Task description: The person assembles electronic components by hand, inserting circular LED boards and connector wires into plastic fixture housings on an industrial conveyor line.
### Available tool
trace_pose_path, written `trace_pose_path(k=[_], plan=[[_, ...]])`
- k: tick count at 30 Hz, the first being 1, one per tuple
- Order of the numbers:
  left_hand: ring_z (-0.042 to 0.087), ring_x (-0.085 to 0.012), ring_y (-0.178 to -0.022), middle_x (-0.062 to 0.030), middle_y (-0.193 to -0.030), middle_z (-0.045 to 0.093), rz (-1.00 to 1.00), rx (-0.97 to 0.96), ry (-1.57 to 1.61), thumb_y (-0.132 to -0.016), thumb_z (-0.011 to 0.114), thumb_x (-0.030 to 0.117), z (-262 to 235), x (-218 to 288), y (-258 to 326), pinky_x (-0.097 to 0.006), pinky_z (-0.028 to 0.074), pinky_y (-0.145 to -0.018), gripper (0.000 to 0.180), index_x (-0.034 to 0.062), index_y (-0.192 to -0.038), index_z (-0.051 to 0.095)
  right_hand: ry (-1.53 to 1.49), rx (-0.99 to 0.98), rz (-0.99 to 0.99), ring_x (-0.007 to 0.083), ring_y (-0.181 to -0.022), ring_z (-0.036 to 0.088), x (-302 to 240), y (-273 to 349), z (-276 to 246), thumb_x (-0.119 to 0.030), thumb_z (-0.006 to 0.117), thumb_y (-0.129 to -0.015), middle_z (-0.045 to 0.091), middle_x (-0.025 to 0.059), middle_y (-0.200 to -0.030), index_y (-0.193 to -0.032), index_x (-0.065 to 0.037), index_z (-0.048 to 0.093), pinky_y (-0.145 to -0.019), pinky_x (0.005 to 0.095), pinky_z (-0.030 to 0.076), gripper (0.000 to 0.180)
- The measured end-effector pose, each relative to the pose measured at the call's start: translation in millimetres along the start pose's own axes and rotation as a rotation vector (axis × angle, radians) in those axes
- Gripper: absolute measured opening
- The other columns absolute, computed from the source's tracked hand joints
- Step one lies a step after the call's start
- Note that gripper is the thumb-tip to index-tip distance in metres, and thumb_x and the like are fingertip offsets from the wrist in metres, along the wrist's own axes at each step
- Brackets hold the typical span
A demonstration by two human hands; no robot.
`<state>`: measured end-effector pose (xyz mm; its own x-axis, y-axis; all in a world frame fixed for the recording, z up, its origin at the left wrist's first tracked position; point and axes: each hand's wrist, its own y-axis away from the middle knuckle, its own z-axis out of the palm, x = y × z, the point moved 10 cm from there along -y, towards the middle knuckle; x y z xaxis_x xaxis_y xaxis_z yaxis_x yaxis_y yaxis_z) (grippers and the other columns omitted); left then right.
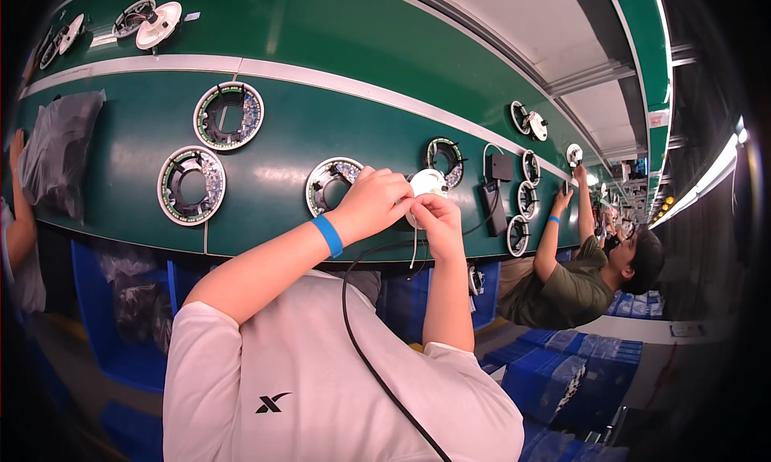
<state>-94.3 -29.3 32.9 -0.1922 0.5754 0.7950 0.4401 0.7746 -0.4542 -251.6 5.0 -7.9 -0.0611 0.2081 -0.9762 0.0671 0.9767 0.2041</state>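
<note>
The white disc (428, 182) is pinched in the fingers of left hand (372, 202) and right hand (440, 222), apparently mid-assembly, steadiness seemingly being needed next.

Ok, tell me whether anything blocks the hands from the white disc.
Nothing visible does: the left hand and right hand meet at the white disc. The ring-shaped part partly hidden by the left hand lies left of the disc, not between.

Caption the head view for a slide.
Left hand and right hand meet at a white disc over a green workbench.
</note>
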Motion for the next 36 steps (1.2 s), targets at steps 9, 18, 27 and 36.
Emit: trace_pose_path(k=[9,18,27,36], plan=[[0.057,-0.0310,-0.108,-0.0077,-0.110,0.063,-0.054,0.228,-0.155,-0.081,0.077,0.018,-62.6,-9.3,54.1,-0.043,0.042,-0.093,0.023,0.0090,-0.099,0.067,0.508,-0.150,-0.119,0.0079,-0.077,0.058,-17.5,-12.2,44.6,-0.007,0.074,-0.094,0.065,-0.0005,-0.079,-0.095,0.000,0.071,-0.067,0.0255,0.045,0.008],[0.038,-0.0353,-0.144,-0.0192,-0.152,0.042,-0.371,0.035,-0.277,-0.065,0.091,0.044,-71.8,-55.6,96.1,-0.057,0.026,-0.118,0.116,-0.0025,-0.154,0.033,0.718,-0.223,-0.161,0.0104,-0.066,0.059,-20.8,-43.8,86.8,-0.009,0.072,-0.091,0.067,0.0056,-0.074,-0.092,0.004,0.070,-0.060,0.0284,0.046,0.013],[0.043,-0.0288,-0.146,-0.0185,-0.151,0.051,-0.104,-0.257,-0.262,-0.067,0.089,0.050,-58.0,-76.8,64.5,-0.056,0.017,-0.126,0.121,0.0069,-0.162,0.027,1.025,-0.330,0.042,0.0206,-0.067,0.069,-17.5,-85.8,109.0,-0.015,0.073,-0.081,0.071,0.0143,-0.071,-0.086,0.003,0.074,-0.064,0.0360,0.054,0.019],[0.042,-0.0267,-0.148,-0.0141,-0.152,0.053,-0.076,-0.282,-0.274,-0.070,0.086,0.053,-54.2,-82.9,64.2,-0.054,0.016,-0.128,0.113,0.0067,-0.159,0.034,1.203,-0.395,0.121,0.0276,-0.069,0.070,-1.7,-96.7,109.6,-0.015,0.075,-0.077,0.070,0.0193,-0.071,-0.080,0.002,0.073,-0.068,0.0395,0.055,0.017]])
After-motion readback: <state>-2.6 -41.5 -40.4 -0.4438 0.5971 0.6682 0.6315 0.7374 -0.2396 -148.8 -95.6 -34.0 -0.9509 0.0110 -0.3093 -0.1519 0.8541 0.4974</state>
